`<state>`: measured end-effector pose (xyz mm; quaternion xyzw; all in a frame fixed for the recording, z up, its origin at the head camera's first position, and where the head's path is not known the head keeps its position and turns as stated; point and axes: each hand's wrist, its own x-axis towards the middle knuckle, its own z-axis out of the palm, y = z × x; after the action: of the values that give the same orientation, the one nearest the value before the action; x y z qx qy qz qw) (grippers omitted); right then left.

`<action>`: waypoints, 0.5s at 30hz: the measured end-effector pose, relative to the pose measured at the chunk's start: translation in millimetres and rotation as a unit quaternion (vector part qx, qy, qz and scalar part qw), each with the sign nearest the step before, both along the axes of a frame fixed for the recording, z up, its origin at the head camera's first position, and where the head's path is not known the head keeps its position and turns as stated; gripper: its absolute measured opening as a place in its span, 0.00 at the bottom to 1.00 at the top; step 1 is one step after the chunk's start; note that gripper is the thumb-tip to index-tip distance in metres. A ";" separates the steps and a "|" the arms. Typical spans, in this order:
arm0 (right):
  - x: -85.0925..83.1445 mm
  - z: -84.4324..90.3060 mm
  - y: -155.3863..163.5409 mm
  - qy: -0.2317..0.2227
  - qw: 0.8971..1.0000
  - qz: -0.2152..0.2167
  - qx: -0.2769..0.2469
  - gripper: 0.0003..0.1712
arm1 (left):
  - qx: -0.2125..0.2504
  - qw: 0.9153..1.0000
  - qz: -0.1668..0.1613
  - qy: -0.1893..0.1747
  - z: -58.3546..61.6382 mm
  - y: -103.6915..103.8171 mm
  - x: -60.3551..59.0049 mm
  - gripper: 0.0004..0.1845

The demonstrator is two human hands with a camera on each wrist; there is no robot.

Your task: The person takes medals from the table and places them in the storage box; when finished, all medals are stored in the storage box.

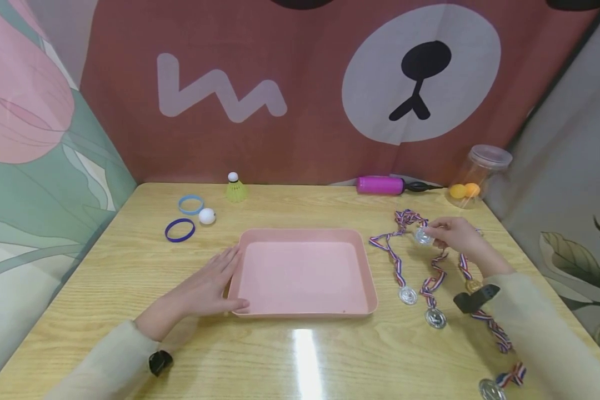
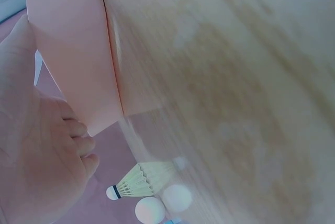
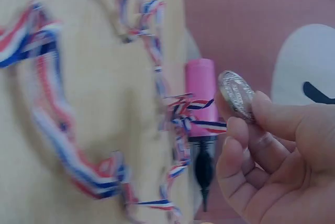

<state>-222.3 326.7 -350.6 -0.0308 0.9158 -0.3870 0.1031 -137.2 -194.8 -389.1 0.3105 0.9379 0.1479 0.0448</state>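
The left hand (image 1: 207, 289) lies flat on the table (image 1: 130, 278), fingers straight, its fingertips touching the left rim of the pink tray (image 1: 304, 314) at the table's middle. Toward the right edge, the right hand (image 1: 457, 236) is raised just above the table with fingers curled, pinching a silver medal (image 1: 423, 237) whose striped ribbon (image 1: 405, 219) trails onto the wood. No writing can be read anywhere.
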 end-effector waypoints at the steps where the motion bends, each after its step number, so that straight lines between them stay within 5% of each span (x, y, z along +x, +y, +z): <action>1: -0.4 4.0 0.4 0.004 1.000 -0.004 -0.015 0.22 | 0.000 1.000 0.000 0.000 0.4 0.0 0.2 0.55; 9: 0.8 38.2 4.7 0.043 0.984 -0.016 -0.174 0.10 | 0.000 1.000 -0.001 0.004 0.6 -0.2 0.5 0.54; 12: 5.1 51.5 2.2 0.040 0.963 -0.020 -0.266 0.10 | -0.001 1.000 0.000 0.006 -0.2 -0.4 0.4 0.54; 15: 7.6 62.0 -2.1 0.032 0.921 -0.009 -0.389 0.10 | -0.003 1.000 0.000 0.008 -1.1 -0.7 0.2 0.54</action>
<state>-214.7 324.6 -288.6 -0.0730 0.6964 -0.7121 0.0501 -137.1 -195.4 -390.3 0.3114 0.9387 0.1430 0.0380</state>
